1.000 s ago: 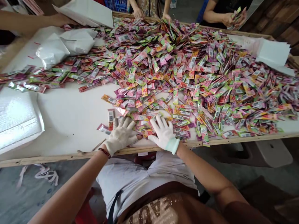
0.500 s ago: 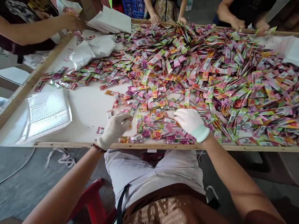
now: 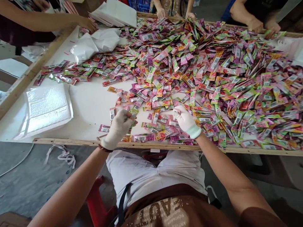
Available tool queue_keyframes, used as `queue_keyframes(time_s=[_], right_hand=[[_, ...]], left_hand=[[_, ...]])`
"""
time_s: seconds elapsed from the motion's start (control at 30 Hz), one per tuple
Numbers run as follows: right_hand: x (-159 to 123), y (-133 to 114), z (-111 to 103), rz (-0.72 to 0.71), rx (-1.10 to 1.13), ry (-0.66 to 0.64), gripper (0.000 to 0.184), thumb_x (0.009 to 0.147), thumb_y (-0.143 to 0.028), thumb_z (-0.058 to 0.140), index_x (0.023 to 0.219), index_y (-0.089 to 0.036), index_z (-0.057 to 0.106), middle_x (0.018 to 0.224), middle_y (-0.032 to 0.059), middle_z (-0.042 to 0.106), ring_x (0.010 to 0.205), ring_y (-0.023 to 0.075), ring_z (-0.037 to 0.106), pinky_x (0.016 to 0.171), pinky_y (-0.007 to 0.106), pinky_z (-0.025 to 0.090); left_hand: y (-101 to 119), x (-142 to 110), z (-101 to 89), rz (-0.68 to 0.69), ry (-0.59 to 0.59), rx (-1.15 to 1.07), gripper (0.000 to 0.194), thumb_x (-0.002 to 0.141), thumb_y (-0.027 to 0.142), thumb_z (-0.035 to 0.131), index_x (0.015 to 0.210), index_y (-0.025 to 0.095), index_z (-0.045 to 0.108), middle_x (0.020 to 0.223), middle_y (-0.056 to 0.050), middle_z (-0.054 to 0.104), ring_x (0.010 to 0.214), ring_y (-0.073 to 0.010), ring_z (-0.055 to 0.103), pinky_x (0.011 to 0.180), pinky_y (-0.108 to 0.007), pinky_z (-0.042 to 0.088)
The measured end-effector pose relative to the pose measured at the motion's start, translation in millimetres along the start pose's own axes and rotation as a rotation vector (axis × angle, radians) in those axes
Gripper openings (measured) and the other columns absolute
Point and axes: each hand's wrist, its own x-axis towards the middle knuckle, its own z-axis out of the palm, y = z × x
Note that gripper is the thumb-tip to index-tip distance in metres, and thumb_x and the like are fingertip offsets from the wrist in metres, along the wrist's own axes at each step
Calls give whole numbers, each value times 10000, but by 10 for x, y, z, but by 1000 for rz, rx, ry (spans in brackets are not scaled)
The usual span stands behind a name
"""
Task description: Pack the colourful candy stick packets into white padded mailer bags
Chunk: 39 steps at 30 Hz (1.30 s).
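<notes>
My left hand [image 3: 119,126], in a white glove with bare fingertips, is closed on a green stick sachet [image 3: 134,111] just above the table's near side. Whether more sachets are in that grip is hidden by the fingers. My right hand [image 3: 184,119], gloved in white with a pale green cuff, hovers over the near edge of the heap with its fingers curled in. What it holds, if anything, cannot be made out. Between the two hands lie loose pink, orange and purple stick sachets [image 3: 163,134] with barcodes. A purple sachet [image 3: 104,128] lies left of my left hand.
A large heap of sachets [image 3: 213,69] covers the table's middle and right. A silvery padded envelope [image 3: 48,108] lies at left, with white pouches [image 3: 84,49] beyond it. A wooden rim [image 3: 78,142] edges the white table. Co-workers' hands [image 3: 255,25] work along the far side.
My left hand has moved slightly right and up and now shows a green sachet in its fingers. My right hand has shifted left, its fingers curling. A co-worker's arm at left has moved toward the pouches.
</notes>
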Motion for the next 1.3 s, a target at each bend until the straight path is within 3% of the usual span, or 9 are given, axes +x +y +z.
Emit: queue_keyframes(time_s=[0.13, 0.27, 0.43, 0.57, 0.73, 0.83, 1.07, 1.17, 1.3], right_hand=[[-52, 106, -279, 102, -191, -75, 323, 992, -452, 484, 1119, -197, 637, 898, 53, 730, 815, 204, 670, 734, 301, 467], [-26, 172, -174, 95, -493, -274, 415, 887, -494, 657, 1187, -209, 676, 1119, 91, 731, 979, 260, 672, 773, 324, 467], [-44, 126, -141, 9, -567, -316, 212, 904, -363, 617, 944, -196, 742, 992, 83, 723, 934, 244, 661, 782, 323, 465], [-107, 120, -468, 0, -42, -153, 254, 873, -415, 658, 980, -191, 712, 942, 48, 728, 893, 223, 673, 828, 331, 506], [-126, 53, -727, -29, 204, 4, 344, 957, -517, 534, 979, -211, 690, 911, 67, 731, 869, 242, 681, 829, 379, 527], [-99, -106, -484, -11, 140, -55, 340, 982, -491, 495, 1050, -202, 661, 851, 52, 723, 800, 217, 680, 776, 354, 529], [-34, -263, 383, 74, -425, -345, 426, 846, -445, 711, 1174, -190, 617, 1048, 118, 745, 932, 312, 711, 737, 373, 506], [-55, -132, 343, 32, -396, -357, 231, 882, -369, 665, 1024, -186, 675, 987, 106, 752, 933, 292, 711, 768, 372, 511], [-128, -14, -4, -6, -87, -268, 201, 858, -356, 695, 994, -209, 694, 980, 54, 755, 920, 236, 704, 850, 359, 521]], left_hand=[[154, -91, -90, -48, -205, -155, 495, 820, 363, 585, 1270, 193, 467, 645, 78, 487, 502, -90, 436, 485, -195, 345], [105, -161, 67, 84, -463, 370, 411, 714, 391, 693, 1058, 172, 645, 732, 5, 598, 656, -154, 563, 617, -261, 440], [-16, -161, 94, 214, -525, 764, 211, 765, 276, 562, 923, 196, 677, 944, -84, 677, 825, -234, 641, 727, -317, 473], [30, -141, -99, 342, -450, 608, 147, 814, 246, 485, 878, 195, 607, 918, -64, 650, 777, -195, 605, 721, -299, 464], [192, -27, -66, 182, -265, 224, 139, 888, 312, 497, 961, 202, 541, 694, 28, 570, 616, -129, 521, 607, -240, 416], [285, 136, 234, 117, -208, 182, 246, 856, 428, 589, 896, 191, 534, 649, 43, 506, 557, -103, 437, 536, -226, 347], [288, 532, 902, -20, -116, 594, 245, 731, 390, 662, 786, 168, 573, 713, -46, 597, 594, -144, 484, 527, -267, 326], [270, 498, 772, 46, -154, 527, 136, 730, 303, 618, 749, 171, 591, 678, -21, 594, 599, -141, 497, 557, -263, 358], [243, 358, 324, 266, -76, 396, 94, 746, 259, 601, 725, 167, 593, 758, -31, 625, 684, -149, 535, 644, -263, 426]])
